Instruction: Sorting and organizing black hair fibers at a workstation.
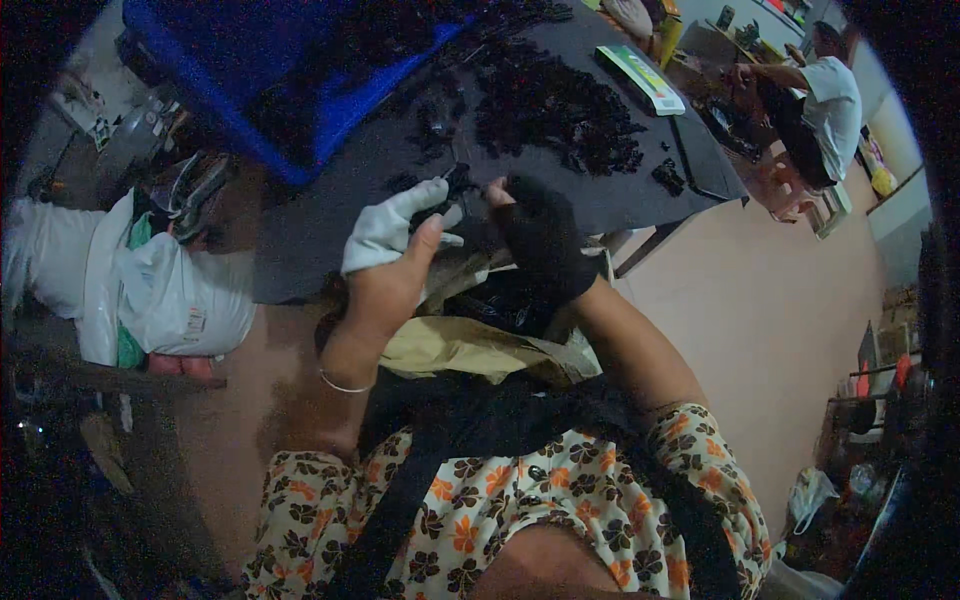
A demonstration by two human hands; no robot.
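My left hand, in a white glove that leaves the thumb bare, is raised over the near part of the dark table. Its fingers and thumb close around a small black piece, whose exact kind is too dark to make out. Close beside it on the right is my right hand, in a black glove with bare fingertips. Its fingers are curled and pinched together near the same piece; what they hold is hidden. Just beyond both hands, a large heap of small black parts spreads over the dark grey table top.
A blue tray or cloth holds more black parts at the far left. A green and white box lies at the far right of the table. White sacks stand on the left. Another person sits beyond the table. A yellowish bag opens below my hands.
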